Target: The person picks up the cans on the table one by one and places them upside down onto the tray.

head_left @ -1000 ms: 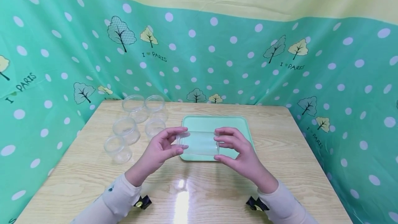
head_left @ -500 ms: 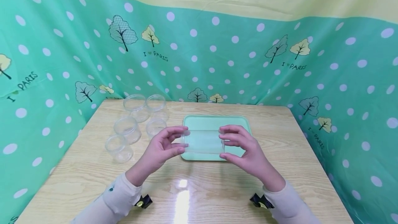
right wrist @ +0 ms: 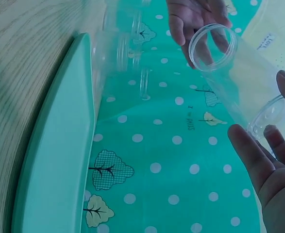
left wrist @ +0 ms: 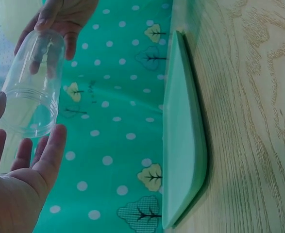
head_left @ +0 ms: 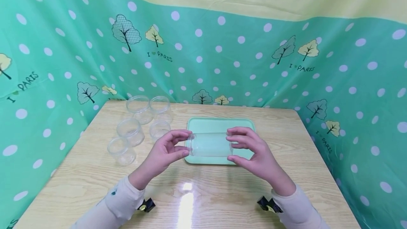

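Observation:
A clear plastic jar [head_left: 211,145] lies sideways in the air between both hands, above the pale green tray [head_left: 222,124]. Its threaded, lidless mouth points left. At that mouth, the left hand [head_left: 168,151] pinches the rim between thumb and fingertips. The right hand [head_left: 254,153] holds the base end, thumb below and fingers above. The left wrist view shows the jar [left wrist: 35,73] with the left hand [left wrist: 23,184] at its rim and the right hand [left wrist: 67,17] at its base. Through the open mouth in the right wrist view, the left hand's [right wrist: 193,24] fingers are visible.
Several clear jars of different widths stand on the table's left side, among them a front jar [head_left: 122,151] and a wide back jar [head_left: 138,109]. The wooden table [head_left: 222,193] backs onto a green dotted curtain [head_left: 203,52]. Black devices [head_left: 270,204] sit by both wrists.
The jar has shifted right with the right hand. The left hand has stayed nearly in place, and its fingertips now reach only the rim instead of further along the jar.

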Tool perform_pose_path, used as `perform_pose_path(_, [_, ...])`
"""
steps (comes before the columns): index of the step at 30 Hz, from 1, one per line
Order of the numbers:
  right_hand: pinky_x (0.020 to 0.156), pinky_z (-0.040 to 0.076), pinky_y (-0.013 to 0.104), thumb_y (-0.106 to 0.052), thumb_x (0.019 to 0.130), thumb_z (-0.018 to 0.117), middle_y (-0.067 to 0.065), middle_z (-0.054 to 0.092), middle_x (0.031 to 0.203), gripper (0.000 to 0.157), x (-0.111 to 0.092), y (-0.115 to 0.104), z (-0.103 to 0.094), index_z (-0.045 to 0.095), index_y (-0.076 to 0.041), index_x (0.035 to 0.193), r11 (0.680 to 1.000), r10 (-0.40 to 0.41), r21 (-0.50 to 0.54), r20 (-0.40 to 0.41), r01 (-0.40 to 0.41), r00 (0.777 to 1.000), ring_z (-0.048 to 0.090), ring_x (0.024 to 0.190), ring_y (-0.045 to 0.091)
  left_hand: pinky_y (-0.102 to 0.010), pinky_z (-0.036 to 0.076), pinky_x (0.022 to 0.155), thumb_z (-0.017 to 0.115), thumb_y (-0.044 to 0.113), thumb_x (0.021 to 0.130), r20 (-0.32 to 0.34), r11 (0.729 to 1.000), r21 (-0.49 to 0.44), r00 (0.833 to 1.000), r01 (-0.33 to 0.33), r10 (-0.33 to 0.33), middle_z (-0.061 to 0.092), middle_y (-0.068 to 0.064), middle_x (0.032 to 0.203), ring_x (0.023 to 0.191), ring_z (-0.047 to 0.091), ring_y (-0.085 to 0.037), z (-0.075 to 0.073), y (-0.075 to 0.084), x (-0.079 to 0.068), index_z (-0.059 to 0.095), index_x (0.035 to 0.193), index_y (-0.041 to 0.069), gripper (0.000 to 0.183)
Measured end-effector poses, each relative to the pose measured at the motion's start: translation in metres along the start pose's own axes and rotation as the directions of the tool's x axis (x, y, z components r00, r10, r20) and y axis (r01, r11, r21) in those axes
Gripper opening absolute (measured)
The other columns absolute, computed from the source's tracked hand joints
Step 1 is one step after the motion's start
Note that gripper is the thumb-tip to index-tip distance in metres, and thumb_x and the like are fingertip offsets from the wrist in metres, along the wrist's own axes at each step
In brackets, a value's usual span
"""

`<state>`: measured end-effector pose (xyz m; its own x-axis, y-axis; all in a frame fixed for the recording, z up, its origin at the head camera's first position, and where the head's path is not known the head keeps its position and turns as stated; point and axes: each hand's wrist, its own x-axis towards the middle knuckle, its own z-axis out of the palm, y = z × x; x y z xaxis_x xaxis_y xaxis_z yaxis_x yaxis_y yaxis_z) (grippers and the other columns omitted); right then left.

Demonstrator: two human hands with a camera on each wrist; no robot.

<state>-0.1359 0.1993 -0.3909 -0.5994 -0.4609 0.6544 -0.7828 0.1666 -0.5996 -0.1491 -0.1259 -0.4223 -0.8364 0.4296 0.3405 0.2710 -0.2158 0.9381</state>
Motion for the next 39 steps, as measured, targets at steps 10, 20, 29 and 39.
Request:
perform_pose_path(10, [0.089, 0.061, 0.036, 0.005, 0.074, 0.088, 0.016, 0.055, 0.14, 0.062, 0.005, -0.001, -0.005, 0.066, -0.009, 0.131, 0.995, 0.074, -0.071, -0.029, -0.076, 0.997, 0.061, 0.124, 0.017, -0.038, 0.059, 0.096, 0.071, -0.008, 0.091, 0.003, 1.0, -0.002, 1.0, 0.01, -0.01, 0.062, -0.011, 0.127, 0.118, 0.064, -0.022, 0.002, -0.006, 0.002, 0.055, 0.12, -0.005, 0.033])
perform_pose_path(20, [0.091, 0.06, 0.033, 0.002, 0.079, 0.086, 0.012, 0.056, 0.141, 0.056, 0.013, -0.001, -0.017, 0.066, -0.007, 0.131, 0.985, 0.122, -0.119, -0.05, -0.127, 0.991, 0.06, 0.124, 0.017, -0.036, 0.059, 0.093, 0.073, 0.001, 0.093, 0.018, 0.991, 0.118, 0.997, 0.067, -0.07, 0.063, -0.021, 0.12, 0.113, 0.066, -0.031, 0.002, -0.004, 0.0, 0.06, 0.116, -0.001, 0.026])
perform_pose_path(29, [0.089, 0.06, 0.03, -0.002, 0.082, 0.085, 0.008, 0.055, 0.143, 0.059, 0.02, 0.005, -0.029, 0.065, -0.016, 0.136, 0.971, 0.157, -0.18, -0.022, -0.158, 0.987, 0.061, 0.124, 0.017, -0.037, 0.061, 0.086, 0.075, 0.01, 0.094, 0.031, 0.963, 0.237, 0.99, 0.125, -0.136, 0.067, -0.014, 0.114, 0.104, 0.068, -0.039, 0.003, -0.004, -0.003, 0.064, 0.114, 0.008, 0.023])
perform_pose_path(39, [0.09, 0.061, 0.035, -0.008, 0.086, 0.083, 0.007, 0.053, 0.144, 0.056, 0.034, 0.01, -0.045, 0.063, -0.015, 0.137, 0.947, 0.232, -0.238, 0.042, -0.216, 0.972, 0.059, 0.126, 0.023, -0.041, 0.058, 0.092, 0.076, 0.018, 0.095, 0.084, 0.908, 0.417, 0.993, 0.041, -0.083, 0.068, -0.004, 0.113, 0.104, 0.068, -0.024, 0.003, 0.004, -0.004, 0.066, 0.115, 0.017, 0.023])
